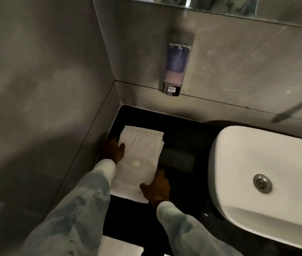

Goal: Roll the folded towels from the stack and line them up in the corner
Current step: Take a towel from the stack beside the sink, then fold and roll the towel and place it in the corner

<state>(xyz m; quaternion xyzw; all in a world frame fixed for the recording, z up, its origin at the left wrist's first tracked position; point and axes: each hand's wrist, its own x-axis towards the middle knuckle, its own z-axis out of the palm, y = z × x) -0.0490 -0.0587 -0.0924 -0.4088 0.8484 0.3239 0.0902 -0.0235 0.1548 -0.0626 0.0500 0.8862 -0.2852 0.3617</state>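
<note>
Towel flat, both hands on it.

Head view: I see the white towel (139,159) on the dark worktop (183,137), long axis toward the corner; left hand (114,148) and right hand (156,189) press open-palmed, right nearer the near end.

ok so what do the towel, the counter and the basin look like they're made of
Towel: soft white cloth, probably cotton terry; matte, with layered folded edges at its far end.
Counter: looks like polished black stone, perhaps granite; it is dark and faintly reflective, but the dim light leaves that open.
Basin: glossy white ceramic by the look of it, smooth with bright highlights, and a metal drain.
</note>
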